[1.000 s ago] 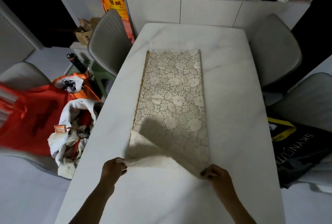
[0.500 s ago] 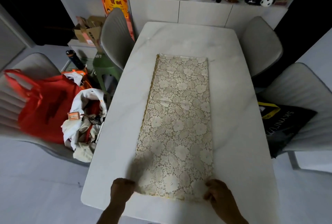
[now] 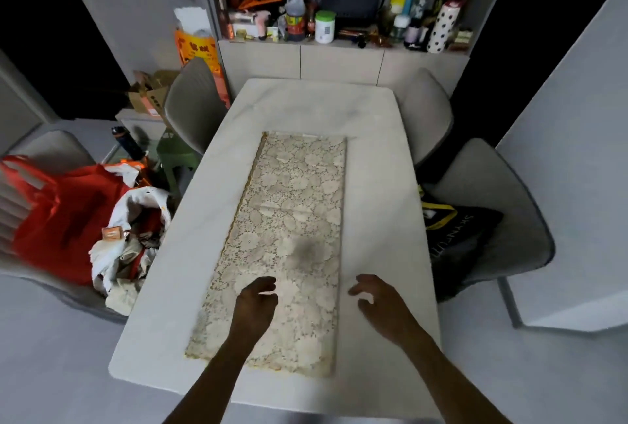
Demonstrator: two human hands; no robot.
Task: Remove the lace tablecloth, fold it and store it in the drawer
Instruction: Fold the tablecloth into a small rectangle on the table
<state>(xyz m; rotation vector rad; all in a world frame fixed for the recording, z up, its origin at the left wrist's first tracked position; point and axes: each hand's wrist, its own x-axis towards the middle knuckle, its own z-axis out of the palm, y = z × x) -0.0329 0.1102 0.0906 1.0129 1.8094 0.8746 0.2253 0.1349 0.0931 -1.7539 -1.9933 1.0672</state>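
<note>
Lying lengthwise on white marble table [image 3: 380, 192], folded lace tablecloth [image 3: 289, 230]. Sitting on left chair, red bag [image 3: 64, 216], white bag [image 3: 136, 236] holding crumpled items. Hovering open, fingers spread: left hand [image 3: 255, 308] over lace, right hand [image 3: 380, 304] beside it.

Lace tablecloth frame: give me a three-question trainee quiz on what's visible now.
1. True or false: the lace tablecloth lies as a long folded strip on the table.
2. Which hand is over the lace? A) left hand B) right hand
3. Fill in: neither hand has a ____ on the cloth.

Key: 1 true; 2 A; 3 grip.
</note>
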